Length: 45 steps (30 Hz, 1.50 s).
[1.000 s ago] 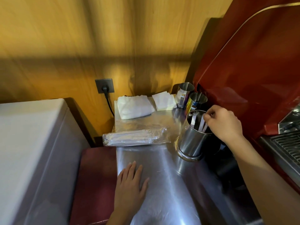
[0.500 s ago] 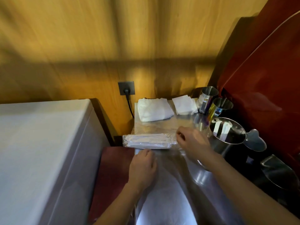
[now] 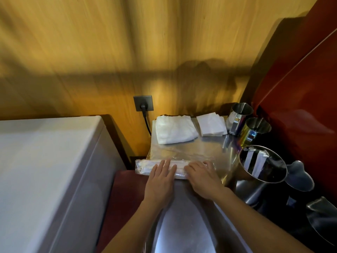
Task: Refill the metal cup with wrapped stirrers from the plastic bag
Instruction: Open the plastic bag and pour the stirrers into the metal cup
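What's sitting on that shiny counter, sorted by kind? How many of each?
Round metal cups: 3, the large steel cup holding wrapped stirrers, a gold-tinted cup, a small steel pitcher
White folded cloths or napkins: 2, the thick white towel, the flat white napkin stack
Clear plastic bags of stirrers: 1
Total: 6

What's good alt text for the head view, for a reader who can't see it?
Both hands, left hand and right hand, rest flat on a plastic bag of wrapped stirrers on a steel counter. To the right stands a metal cup holding a few stirrers; behind are a folded white towel, napkins and two smaller metal cups.
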Available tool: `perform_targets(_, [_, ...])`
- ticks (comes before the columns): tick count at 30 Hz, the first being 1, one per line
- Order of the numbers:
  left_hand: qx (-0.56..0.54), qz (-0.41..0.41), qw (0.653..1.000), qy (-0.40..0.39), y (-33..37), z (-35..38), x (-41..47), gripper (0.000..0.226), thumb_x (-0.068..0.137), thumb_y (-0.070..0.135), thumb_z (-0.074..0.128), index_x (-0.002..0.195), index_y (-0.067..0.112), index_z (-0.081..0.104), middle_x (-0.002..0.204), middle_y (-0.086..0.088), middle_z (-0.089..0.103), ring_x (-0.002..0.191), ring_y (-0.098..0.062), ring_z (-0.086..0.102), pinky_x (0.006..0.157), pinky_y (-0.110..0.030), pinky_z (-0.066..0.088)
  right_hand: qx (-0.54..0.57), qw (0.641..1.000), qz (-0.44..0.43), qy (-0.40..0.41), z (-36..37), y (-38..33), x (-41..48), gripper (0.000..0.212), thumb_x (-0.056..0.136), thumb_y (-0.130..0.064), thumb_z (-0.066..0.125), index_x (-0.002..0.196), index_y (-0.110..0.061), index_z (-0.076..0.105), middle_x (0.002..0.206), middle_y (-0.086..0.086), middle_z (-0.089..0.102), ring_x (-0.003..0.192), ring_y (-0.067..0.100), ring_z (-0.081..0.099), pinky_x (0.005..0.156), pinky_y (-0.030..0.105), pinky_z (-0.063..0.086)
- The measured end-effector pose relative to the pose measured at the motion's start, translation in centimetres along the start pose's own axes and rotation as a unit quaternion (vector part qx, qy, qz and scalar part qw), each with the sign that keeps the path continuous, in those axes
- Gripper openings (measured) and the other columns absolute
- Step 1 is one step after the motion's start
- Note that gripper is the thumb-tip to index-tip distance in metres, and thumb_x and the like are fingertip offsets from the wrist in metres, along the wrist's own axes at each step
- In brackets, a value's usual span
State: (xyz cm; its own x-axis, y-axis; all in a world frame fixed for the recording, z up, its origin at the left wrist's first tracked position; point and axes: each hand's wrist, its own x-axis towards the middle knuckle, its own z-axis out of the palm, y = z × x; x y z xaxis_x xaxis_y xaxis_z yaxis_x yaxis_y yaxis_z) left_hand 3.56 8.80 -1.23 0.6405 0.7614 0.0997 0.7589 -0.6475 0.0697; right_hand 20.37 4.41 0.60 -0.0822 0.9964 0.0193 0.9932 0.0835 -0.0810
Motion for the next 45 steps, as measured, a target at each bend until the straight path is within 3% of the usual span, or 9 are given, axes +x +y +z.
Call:
perform_targets(3, [-0.022, -0.007, 1.000, -0.002, 0.3, 0.0, -0.1, 0.047, 0.094, 0.027, 0.036, 0.140, 0.017, 0.032, 0.150, -0.009, 0.034, 0.139, -0.025, 0.027, 0.116, -0.040, 0.017, -0.002, 1.000, -0.001, 0.026, -0.1, -0.1, 0.9, 0.025, 0.094, -0.026, 0.032, 0.105, -0.017, 0.053, 0.114, 0.006, 0.061, 0.108, 0.025, 0.051, 0.094, 0.042, 0.025])
perform_targets(7, [-0.030, 0.020, 0.999, 0.029, 0.6, -1.2, -0.1, 0.049, 0.069, 0.037, 0.071, 0.115, 0.019, 0.062, 0.095, -0.002, 0.069, 0.086, -0.023, 0.066, 0.083, -0.034, 0.052, 0.064, 0.997, 0.034, 0.016, 0.1, -0.1, 3.1, 0.032, 0.090, -0.028, 0.043, 0.119, -0.018, 0.048, 0.117, 0.009, 0.063, 0.108, 0.031, 0.055, 0.091, 0.042, 0.037])
perform_targets(15, [-0.074, -0.001, 0.997, 0.022, 1.0, -1.7, -0.3, 0.042, 0.060, 0.013, 0.075, 0.100, 0.017, 0.065, 0.129, -0.022, 0.055, 0.122, -0.039, 0.050, 0.097, -0.049, 0.042, 0.077, 0.992, 0.090, 0.033, 1.0, -0.8, 7.0, 0.037, 0.082, -0.028, 0.054, 0.117, -0.019, 0.046, 0.123, 0.005, 0.050, 0.115, 0.026, 0.041, 0.091, 0.040, 0.029])
perform_targets(20, [-0.012, 0.063, 0.998, 0.022, 1.1, -1.2, -1.3, 0.043, 0.050, 0.017, 0.074, 0.091, 0.018, 0.064, 0.122, -0.011, 0.064, 0.118, -0.028, 0.057, 0.097, -0.044, 0.047, 0.115, 0.981, 0.138, -0.078, 0.7, -0.1, 7.5, 0.054, 0.074, -0.052, 0.062, 0.113, -0.020, 0.042, 0.122, 0.005, 0.053, 0.117, 0.027, 0.044, 0.093, 0.043, 0.027])
perform_targets(29, [-0.059, 0.038, 0.997, 0.021, 0.9, -2.2, -2.3, 0.053, 0.070, 0.041, 0.058, 0.116, 0.013, 0.054, 0.113, -0.005, 0.059, 0.108, -0.026, 0.053, 0.100, -0.030, 0.020, 0.132, 0.975, 0.087, -0.158, 0.8, -0.6, 6.9, 0.021, 0.087, -0.023, 0.049, 0.102, -0.012, 0.058, 0.118, 0.012, 0.055, 0.114, 0.030, 0.047, 0.092, 0.039, 0.032])
perform_targets(35, [-0.087, 0.019, 0.996, 0.016, 0.5, -2.8, -2.5, 0.034, 0.086, 0.039, 0.046, 0.105, 0.012, 0.054, 0.147, -0.009, 0.034, 0.140, -0.025, 0.021, 0.116, -0.038, 0.009, 0.258, 0.956, 0.056, -0.125, -1.1, -0.5, 6.2, 0.004, 0.088, -0.009, 0.044, 0.091, -0.010, 0.043, 0.089, 0.014, 0.059, 0.074, 0.028, 0.051, 0.064, 0.033, 0.039])
perform_targets(39, [-0.118, -0.004, 0.991, 0.060, 0.7, -3.4, -2.3, 0.029, 0.081, 0.022, 0.053, 0.108, 0.011, 0.051, 0.104, -0.006, 0.060, 0.101, -0.026, 0.052, 0.104, -0.042, 0.030, 0.333, 0.936, 0.057, -0.102, -2.6, -0.7, 5.6, 0.009, 0.090, -0.010, 0.044, 0.082, -0.011, 0.039, 0.082, 0.010, 0.053, 0.079, 0.030, 0.054, 0.067, 0.036, 0.040])
perform_targets(42, [-0.068, 0.036, 0.997, 0.017, 0.5, -3.8, -2.3, 0.045, 0.079, 0.032, 0.054, 0.123, 0.022, 0.049, 0.106, -0.004, 0.057, 0.103, -0.025, 0.047, 0.097, -0.038, 0.029, 0.378, 0.910, 0.097, -0.140, -3.8, -0.9, 5.2, 0.023, 0.081, -0.034, 0.061, 0.080, -0.013, 0.051, 0.083, 0.006, 0.059, 0.077, 0.022, 0.055, 0.067, 0.032, 0.043])
perform_targets(45, [-0.082, 0.071, 0.994, -0.014, 0.1, -3.2, -3.1, 0.034, 0.075, 0.043, 0.060, 0.101, 0.021, 0.061, 0.126, -0.007, 0.050, 0.121, -0.025, 0.040, 0.101, -0.037, 0.026, 0.340, 0.925, 0.075, -0.153, -5.0, -0.8, 4.8, 0.021, 0.073, -0.019, 0.069, 0.066, -0.015, 0.050, 0.068, 0.003, 0.051, 0.066, 0.018, 0.047, 0.054, 0.025, 0.035])
